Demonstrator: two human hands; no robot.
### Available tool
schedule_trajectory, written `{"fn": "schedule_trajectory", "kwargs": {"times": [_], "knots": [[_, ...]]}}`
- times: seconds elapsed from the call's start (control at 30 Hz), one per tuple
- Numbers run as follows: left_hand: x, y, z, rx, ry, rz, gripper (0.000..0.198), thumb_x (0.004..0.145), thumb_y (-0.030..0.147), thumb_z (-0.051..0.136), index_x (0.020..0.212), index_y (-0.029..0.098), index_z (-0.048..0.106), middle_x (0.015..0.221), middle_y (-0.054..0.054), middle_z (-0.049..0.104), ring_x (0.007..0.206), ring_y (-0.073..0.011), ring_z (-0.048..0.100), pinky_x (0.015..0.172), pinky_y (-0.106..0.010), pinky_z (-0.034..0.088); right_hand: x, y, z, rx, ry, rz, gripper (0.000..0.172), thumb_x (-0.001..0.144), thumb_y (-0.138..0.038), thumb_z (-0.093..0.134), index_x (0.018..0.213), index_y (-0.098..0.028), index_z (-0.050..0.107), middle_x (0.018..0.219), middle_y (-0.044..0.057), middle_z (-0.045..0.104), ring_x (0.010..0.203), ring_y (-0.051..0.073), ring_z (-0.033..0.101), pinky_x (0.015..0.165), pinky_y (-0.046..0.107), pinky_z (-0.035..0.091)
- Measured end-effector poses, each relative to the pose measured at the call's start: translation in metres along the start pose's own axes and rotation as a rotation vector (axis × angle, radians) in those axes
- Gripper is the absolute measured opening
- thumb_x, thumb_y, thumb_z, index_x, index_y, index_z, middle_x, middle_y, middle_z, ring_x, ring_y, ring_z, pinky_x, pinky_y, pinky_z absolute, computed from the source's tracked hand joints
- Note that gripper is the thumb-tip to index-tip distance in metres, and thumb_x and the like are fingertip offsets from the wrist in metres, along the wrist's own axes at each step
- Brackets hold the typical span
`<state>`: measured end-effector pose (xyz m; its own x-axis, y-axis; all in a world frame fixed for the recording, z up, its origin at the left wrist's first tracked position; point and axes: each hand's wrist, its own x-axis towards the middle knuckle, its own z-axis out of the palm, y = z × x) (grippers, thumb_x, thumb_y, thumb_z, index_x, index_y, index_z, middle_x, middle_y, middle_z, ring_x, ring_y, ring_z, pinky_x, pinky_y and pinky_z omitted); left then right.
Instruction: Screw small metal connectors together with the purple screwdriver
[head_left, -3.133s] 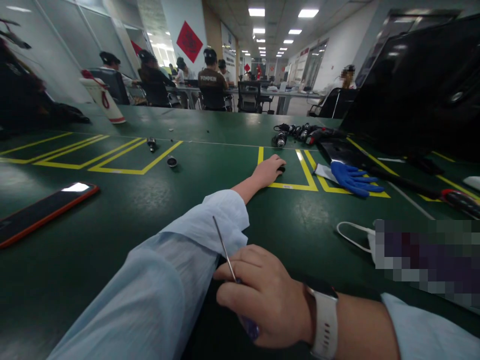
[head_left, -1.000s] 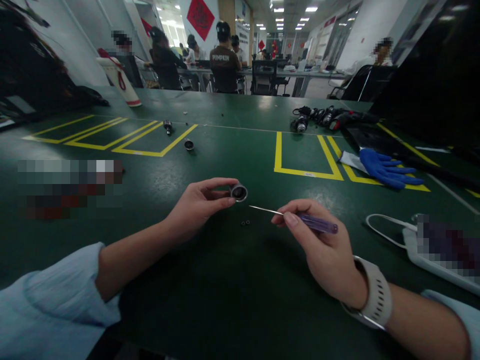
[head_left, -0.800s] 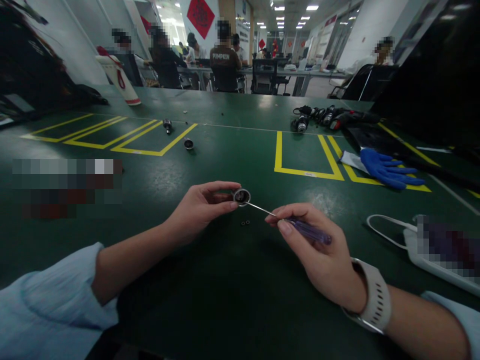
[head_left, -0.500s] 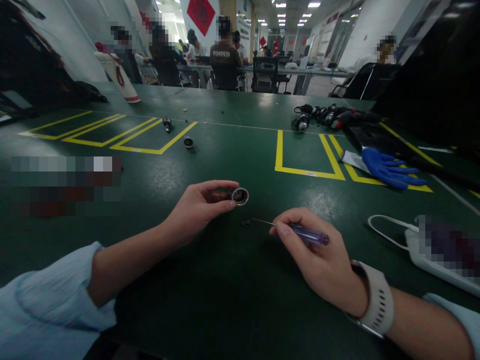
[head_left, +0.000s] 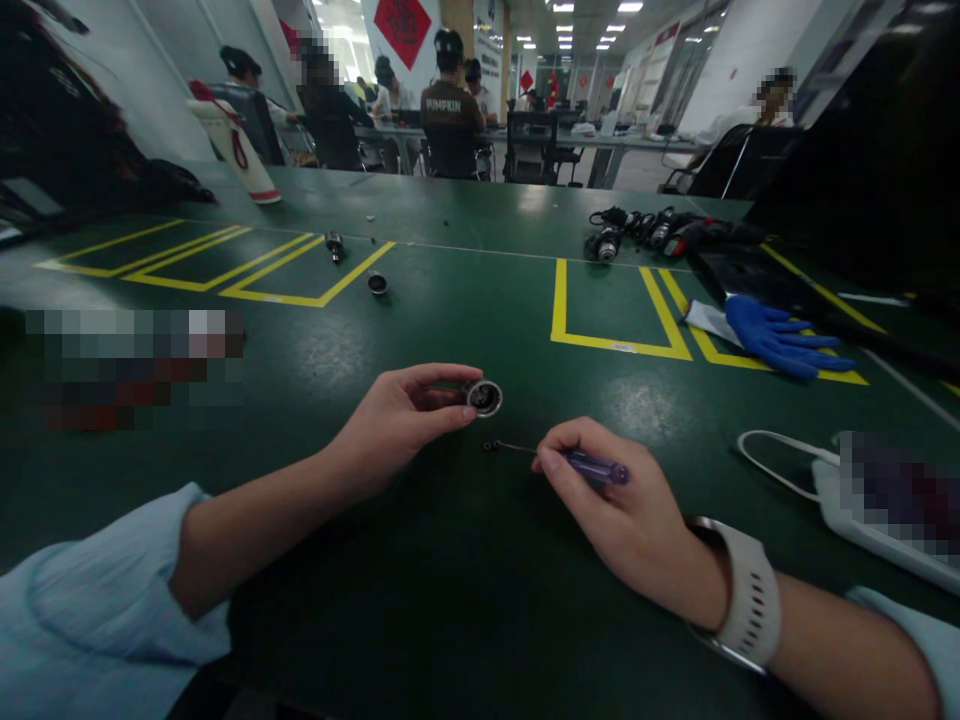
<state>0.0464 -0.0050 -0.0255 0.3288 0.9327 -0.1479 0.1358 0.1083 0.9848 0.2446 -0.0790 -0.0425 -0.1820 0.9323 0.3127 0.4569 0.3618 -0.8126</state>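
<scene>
Between thumb and fingers, my left hand (head_left: 405,415) grips a round metal housing (head_left: 484,398), its open ring side turned toward me and its inside dark. My right hand (head_left: 611,500) is closed around a screwdriver (head_left: 596,467) with a see-through purple handle and a thin shaft pointing left. The shaft's tip is at two tiny dark rings (head_left: 491,446) lying on the green table just below the housing. Whether the tip has gone into the nearer ring I cannot tell.
A small metal cup (head_left: 377,284) and a dark metal part (head_left: 334,246) stand farther back left. Cameras or similar dark gear (head_left: 604,244), a blue glove (head_left: 780,335) and a white mask-like item (head_left: 840,510) lie to the right. A white container (head_left: 244,155) stands back left. People sit beyond the table.
My right hand has shifted left, bringing the screwdriver tip up to the nearer small ring. My left hand and the housing have moved slightly right and down.
</scene>
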Motion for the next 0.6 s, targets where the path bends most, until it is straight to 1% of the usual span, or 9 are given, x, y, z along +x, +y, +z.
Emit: {"fn": "schedule_trajectory", "kwargs": {"times": [0.07,0.2,0.3,0.37,0.43,0.53,0.6], "knots": [[0.0,0.0,0.0,0.0,-0.001,-0.001,0.034,0.068,0.013,0.073,0.101,0.02,0.067,0.096,-0.001,0.073,0.094,-0.0176,0.067,0.088,-0.03,0.052,0.0,-0.002,-0.003,-0.027,-0.016,-0.01,0.012,0.087,-0.018,0.05,0.078,-0.018,0.057,0.07,-0.001,0.058,0.063,0.012,0.055,0.059,0.025,0.042],[-0.001,0.0,0.001,-0.003,0.003,0.002,0.038,0.066,0.015,0.074,0.104,0.019,0.067,0.096,-0.003,0.073,0.094,-0.0198,0.067,0.09,-0.034,0.05,0.003,-0.008,-0.012,-0.063,-0.023,-0.044,0.016,0.083,-0.014,0.05,0.068,-0.018,0.055,0.06,-0.004,0.053,0.055,0.01,0.05,0.053,0.025,0.037],[-0.001,0.001,0.002,-0.016,0.005,-0.008,0.039,0.065,0.014,0.074,0.103,0.019,0.067,0.096,-0.005,0.073,0.095,-0.0214,0.067,0.091,-0.036,0.05,0.004,-0.007,-0.014,0.001,-0.002,0.023,0.02,0.083,-0.015,0.048,0.065,-0.018,0.054,0.056,-0.004,0.052,0.051,0.01,0.049,0.048,0.024,0.036],[-0.001,0.001,0.002,-0.032,0.005,-0.011,0.037,0.065,0.013,0.073,0.102,0.019,0.068,0.095,-0.004,0.073,0.095,-0.0214,0.066,0.091,-0.036,0.05,0.004,-0.003,-0.013,0.079,0.002,0.088,0.019,0.085,-0.017,0.048,0.068,-0.018,0.056,0.059,-0.003,0.055,0.054,0.011,0.051,0.048,0.024,0.039],[-0.001,0.001,0.002,-0.045,0.002,-0.01,0.036,0.066,0.012,0.072,0.101,0.02,0.068,0.095,-0.004,0.073,0.096,-0.0209,0.066,0.091,-0.035,0.049,0.003,0.0,-0.009,0.171,0.012,0.107,0.018,0.087,-0.021,0.05,0.072,-0.018,0.059,0.063,-0.001,0.059,0.059,0.013,0.055,0.051,0.025,0.042],[-0.001,-0.001,0.002,-0.04,0.0,0.005,0.035,0.067,0.011,0.071,0.1,0.02,0.068,0.096,-0.004,0.073,0.096,-0.0208,0.066,0.091,-0.034,0.05,0.0,0.002,-0.006,0.26,0.081,0.037,0.015,0.089,-0.024,0.051,0.078,-0.019,0.061,0.072,0.001,0.064,0.069,0.015,0.061,0.057,0.027,0.047],[-0.001,-0.003,0.001,-0.032,-0.004,0.017,0.035,0.067,0.012,0.071,0.101,0.02,0.068,0.097,-0.004,0.072,0.095,-0.0207,0.066,0.09,-0.034,0.05,-0.002,0.002,-0.005,0.241,0.112,-0.038,0.01,0.089,-0.023,0.052,0.084,-0.02,0.061,0.08,0.002,0.066,0.076,0.016,0.062,0.062,0.028,0.05]]}}
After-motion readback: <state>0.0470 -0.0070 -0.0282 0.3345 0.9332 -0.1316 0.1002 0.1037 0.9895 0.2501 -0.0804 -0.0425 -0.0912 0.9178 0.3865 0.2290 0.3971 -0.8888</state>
